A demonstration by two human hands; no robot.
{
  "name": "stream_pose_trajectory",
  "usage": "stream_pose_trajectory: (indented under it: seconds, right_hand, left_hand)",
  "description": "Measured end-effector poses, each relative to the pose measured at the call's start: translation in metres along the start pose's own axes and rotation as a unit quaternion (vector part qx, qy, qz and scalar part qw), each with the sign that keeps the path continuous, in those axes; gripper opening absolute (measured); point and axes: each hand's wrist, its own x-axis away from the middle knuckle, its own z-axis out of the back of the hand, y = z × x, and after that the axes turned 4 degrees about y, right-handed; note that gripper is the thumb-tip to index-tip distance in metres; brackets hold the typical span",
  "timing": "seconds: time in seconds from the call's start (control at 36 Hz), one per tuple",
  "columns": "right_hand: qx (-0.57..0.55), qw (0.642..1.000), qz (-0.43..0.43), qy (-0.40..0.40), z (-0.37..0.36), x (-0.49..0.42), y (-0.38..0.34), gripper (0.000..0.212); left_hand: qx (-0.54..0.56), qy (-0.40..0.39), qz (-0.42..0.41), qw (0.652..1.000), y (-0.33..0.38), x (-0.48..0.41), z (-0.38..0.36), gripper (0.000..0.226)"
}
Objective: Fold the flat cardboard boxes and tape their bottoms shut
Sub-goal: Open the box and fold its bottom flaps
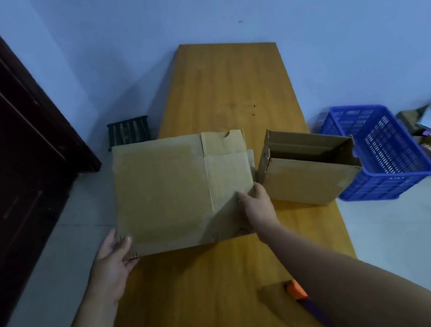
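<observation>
Though narrow, wooden table (225, 84) under flat box (163, 195), beside door (1, 165).

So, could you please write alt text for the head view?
The left hand and right hand hold a flat cardboard box over a wooden table, at its near-left corner and right edge. An opened box stands to its right, a blue basket beyond.
</observation>
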Motion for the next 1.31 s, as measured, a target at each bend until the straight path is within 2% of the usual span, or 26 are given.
stream_pose_trajectory:
  seconds: [0.06,0.19,0.33,0.36,0.44,0.5,0.56,0.64,0.69,0.81,0.94,1.06,1.14,1.17,1.22,1.31]
  right_hand:
    - [0.004,1.0,0.008,-0.005,0.011,0.014,-0.001,0.054]
    - [-0.019,0.999,0.007,-0.038,0.042,0.053,0.016,0.049]
    - [-0.045,0.998,0.005,-0.053,0.056,0.1,0.033,0.026]
    - [-0.052,0.997,-0.004,-0.052,0.057,0.111,0.037,0.027]
    - [-0.076,0.993,-0.024,-0.083,0.062,0.143,0.047,0.055]
    - [-0.088,0.989,-0.03,-0.114,0.068,0.159,0.056,0.059]
    - [-0.098,0.986,-0.05,-0.125,0.075,0.17,0.068,0.054]
    - [-0.087,0.99,-0.043,-0.102,0.086,0.192,0.076,0.051]
    - [-0.093,0.991,-0.035,-0.092,0.095,0.203,0.083,0.047]
    - [-0.149,0.984,-0.058,-0.08,0.108,0.225,0.087,0.039]
    - [-0.208,0.972,-0.081,-0.068,0.11,0.24,0.086,0.04]
    - [-0.23,0.965,-0.094,-0.085,0.114,0.251,0.086,0.033]
    - [-0.188,0.976,-0.082,-0.078,0.119,0.251,0.085,0.023]
    - [-0.157,0.983,-0.067,-0.07,0.119,0.248,0.085,0.026]
    - [-0.074,0.995,-0.036,-0.052,0.119,0.24,0.085,0.031]
    - [0.008,1.0,-0.003,-0.022,0.116,0.231,0.081,0.02]
  left_hand:
    - [-0.061,-0.012,-0.011,0.998,-0.003,0.015,0.007,0.066]
    - [-0.162,-0.038,-0.042,0.985,-0.01,0.058,0.003,0.066]
    - [-0.104,-0.016,-0.019,0.994,-0.013,0.108,-0.015,0.07]
    - [-0.093,-0.018,-0.022,0.995,-0.014,0.118,-0.016,0.07]
    - [-0.056,-0.046,-0.044,0.996,-0.023,0.15,-0.019,0.075]
    - [-0.038,-0.05,-0.058,0.996,-0.027,0.173,-0.022,0.066]
    - [-0.018,-0.032,-0.061,0.997,-0.03,0.192,-0.023,0.056]
    - [0.018,0.028,-0.035,0.999,-0.034,0.203,-0.014,0.061]
    - [-0.01,0.035,-0.02,0.999,-0.036,0.208,-0.008,0.051]
    - [-0.06,-0.041,-0.034,0.997,-0.037,0.221,-0.008,0.019]
    - [-0.1,-0.073,-0.081,0.989,-0.038,0.238,-0.014,0.025]
    - [-0.113,-0.085,-0.078,0.987,-0.035,0.245,-0.015,0.019]
    - [-0.143,-0.108,-0.061,0.982,-0.032,0.249,-0.01,0.033]
    - [-0.157,-0.118,-0.055,0.979,-0.031,0.25,-0.008,0.038]
    - [-0.177,-0.131,-0.044,0.974,-0.029,0.25,-0.005,0.036]
    - [-0.229,-0.13,-0.051,0.963,-0.029,0.248,-0.006,0.031]
